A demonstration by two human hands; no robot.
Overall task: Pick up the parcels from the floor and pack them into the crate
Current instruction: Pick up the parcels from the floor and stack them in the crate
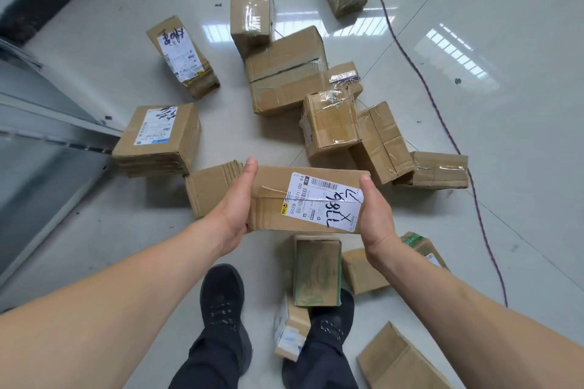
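I hold a brown cardboard parcel [275,199] with a white shipping label above the floor, in the middle of the head view. My left hand [235,208] grips its left end, thumb over the top edge. My right hand [376,215] grips its right end the same way. Several other cardboard parcels lie scattered on the white tiled floor, among them a labelled one [158,139] at the left and a taped one [328,120] behind the held parcel. The grey crate [47,148] shows at the left edge, its inside blurred.
A dark cable [442,110] runs across the floor on the right. A green-printed box [317,271] and smaller parcels lie by my black shoes [221,294]. A flat parcel [398,360] lies at the bottom right. A black strip borders the floor at top left.
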